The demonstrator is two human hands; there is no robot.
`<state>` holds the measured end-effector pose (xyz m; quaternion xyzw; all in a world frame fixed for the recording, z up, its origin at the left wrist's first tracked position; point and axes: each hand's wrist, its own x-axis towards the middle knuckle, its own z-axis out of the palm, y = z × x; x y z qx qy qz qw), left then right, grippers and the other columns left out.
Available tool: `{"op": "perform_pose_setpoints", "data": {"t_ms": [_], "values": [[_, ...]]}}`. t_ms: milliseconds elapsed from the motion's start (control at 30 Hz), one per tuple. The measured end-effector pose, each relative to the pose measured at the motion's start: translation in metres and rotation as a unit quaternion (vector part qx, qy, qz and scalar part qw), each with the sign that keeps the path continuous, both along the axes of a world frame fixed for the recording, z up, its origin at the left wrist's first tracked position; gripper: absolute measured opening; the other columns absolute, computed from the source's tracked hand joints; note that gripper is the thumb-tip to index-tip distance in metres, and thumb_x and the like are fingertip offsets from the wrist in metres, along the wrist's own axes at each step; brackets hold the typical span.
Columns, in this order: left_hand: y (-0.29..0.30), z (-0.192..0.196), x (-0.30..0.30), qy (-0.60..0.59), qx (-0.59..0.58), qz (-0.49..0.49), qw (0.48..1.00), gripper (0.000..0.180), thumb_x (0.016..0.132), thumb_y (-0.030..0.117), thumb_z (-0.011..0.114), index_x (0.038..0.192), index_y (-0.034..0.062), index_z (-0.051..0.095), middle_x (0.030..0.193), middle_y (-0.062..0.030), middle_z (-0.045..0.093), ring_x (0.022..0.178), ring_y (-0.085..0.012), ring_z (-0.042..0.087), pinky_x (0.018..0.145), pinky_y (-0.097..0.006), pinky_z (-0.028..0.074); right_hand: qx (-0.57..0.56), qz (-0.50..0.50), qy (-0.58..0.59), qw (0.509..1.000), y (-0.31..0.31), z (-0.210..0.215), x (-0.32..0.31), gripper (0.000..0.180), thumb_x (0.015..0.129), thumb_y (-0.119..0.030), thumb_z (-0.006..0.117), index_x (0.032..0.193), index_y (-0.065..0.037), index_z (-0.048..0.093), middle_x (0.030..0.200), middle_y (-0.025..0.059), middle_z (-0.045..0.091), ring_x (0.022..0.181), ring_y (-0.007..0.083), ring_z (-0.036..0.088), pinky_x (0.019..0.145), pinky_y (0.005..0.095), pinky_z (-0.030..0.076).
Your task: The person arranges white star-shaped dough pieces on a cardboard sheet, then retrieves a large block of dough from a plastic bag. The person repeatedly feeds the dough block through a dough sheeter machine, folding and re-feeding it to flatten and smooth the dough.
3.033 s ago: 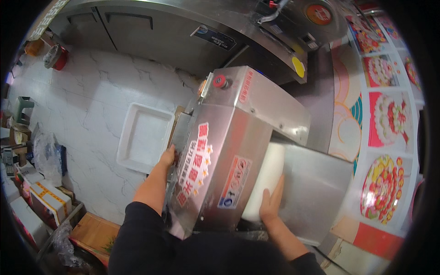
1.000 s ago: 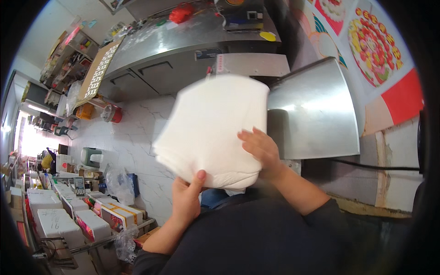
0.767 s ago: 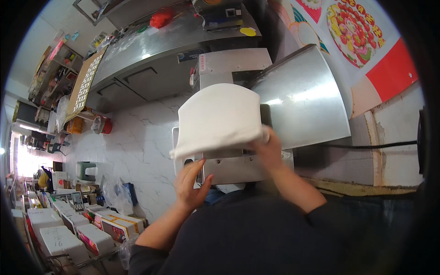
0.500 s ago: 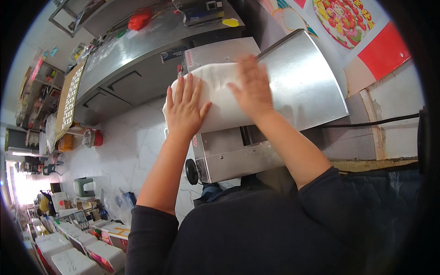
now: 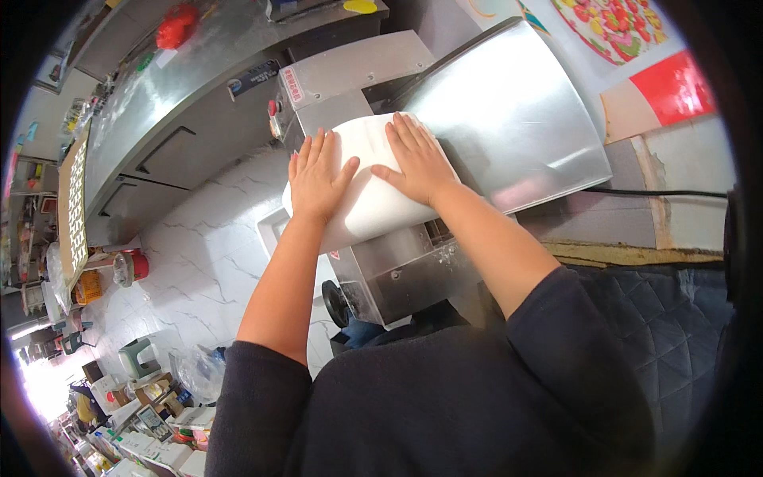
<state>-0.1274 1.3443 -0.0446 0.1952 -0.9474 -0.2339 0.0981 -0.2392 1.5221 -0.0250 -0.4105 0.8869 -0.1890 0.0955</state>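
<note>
Rests left hand (image 5: 318, 183) and right hand (image 5: 417, 168), splayed flat and gripping nothing, on white dough (image 5: 364, 195) lying across steel machine (image 5: 413, 266) left of sloping metal panel (image 5: 520, 111), presumably to press evenly without slippage.

Twelve o'clock from me, there's my white dough slab (image 5: 373, 200), smooth, thick and soft-edged, spread across the top of the steel machine (image 5: 385, 278); its rounded near edge runs from seven to four, faint creasing up toward twelve.
</note>
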Motion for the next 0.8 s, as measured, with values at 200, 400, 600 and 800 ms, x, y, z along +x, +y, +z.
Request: {"op": "perform_pose_setpoints", "data": {"t_ms": [200,400,600,800], "values": [[-0.024,-0.011,0.048,0.029,0.325,0.306,0.895,0.104,0.072,0.056,0.073,0.142,-0.0064,0.027,0.142,-0.0294,0.034,0.131,-0.0390,0.036,0.106,-0.044,0.032,-0.044,-0.249,-0.191,0.948,0.043,0.003,-0.035,0.076,0.091,-0.050,0.050,0.143,0.002,0.029,0.144,0.0223,0.036,0.134,0.0303,0.036,0.109,0.0387,0.031],[-0.014,-0.018,0.069,0.011,0.594,0.287,0.751,0.085,0.076,0.057,0.071,0.123,-0.0105,0.051,0.117,-0.0192,0.059,0.102,-0.0301,0.060,0.081,-0.042,0.050,-0.283,-0.178,-0.706,0.625,0.056,-0.046,-0.038,0.072,0.089,-0.050,0.058,0.135,0.002,0.040,0.126,0.0172,0.055,0.110,0.0251,0.057,0.094,0.0385,0.046],[0.012,0.045,0.041,0.045,0.342,0.362,0.866,0.064,0.074,0.044,0.078,0.106,-0.0090,0.062,0.092,-0.0175,0.068,0.076,-0.0222,0.066,0.069,-0.034,0.053,-0.299,-0.206,-0.563,0.742,0.085,-0.018,-0.050,0.068,0.087,-0.046,0.063,0.131,0.003,0.045,0.118,0.0166,0.058,0.104,0.0230,0.058,0.091,0.0372,0.046],[0.055,0.062,-0.053,0.010,0.297,0.196,0.934,0.068,0.076,0.045,0.075,0.112,-0.0097,0.059,0.100,-0.0231,0.066,0.088,-0.0289,0.066,0.077,-0.037,0.052,-0.400,-0.129,-0.337,0.842,0.173,0.104,-0.104,0.086,0.083,-0.035,0.071,0.145,-0.001,0.021,0.136,0.0167,0.042,0.119,0.0262,0.048,0.098,0.0372,0.043]]}}
